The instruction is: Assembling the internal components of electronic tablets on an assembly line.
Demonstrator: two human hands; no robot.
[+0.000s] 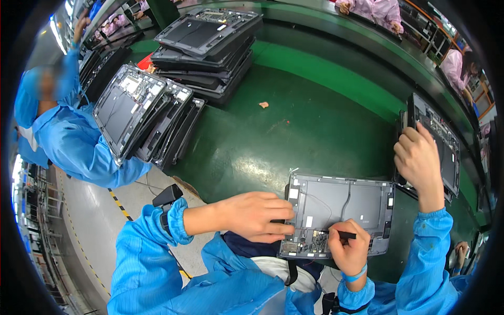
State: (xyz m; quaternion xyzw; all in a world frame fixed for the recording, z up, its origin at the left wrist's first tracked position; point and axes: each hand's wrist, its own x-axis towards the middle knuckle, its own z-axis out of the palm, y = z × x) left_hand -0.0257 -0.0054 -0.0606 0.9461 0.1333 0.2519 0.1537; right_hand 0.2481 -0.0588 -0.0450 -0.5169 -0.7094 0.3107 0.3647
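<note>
An open tablet housing (366, 202) lies in front of me, its inside facing up, with a circuit board (316, 241) along the near edge and a dark cable across the grey middle. My left hand (257, 216) is closed at its left edge, fingers curled over the rim and thumb hidden. Over the board, my right hand (349, 249) is closed around a short black tool (346, 235); its tip is hidden, so its exact kind cannot be told. Thin wires trail over the housing.
Stacked tablet housings (210, 34) stand at the back left, with another leaning stack (128, 100) nearer. A co-worker's hand (417, 155) grips housings (443, 139) at the right. A person in blue (79, 131) is at the left. A small orange scrap (263, 105) lies on the green table (315, 126).
</note>
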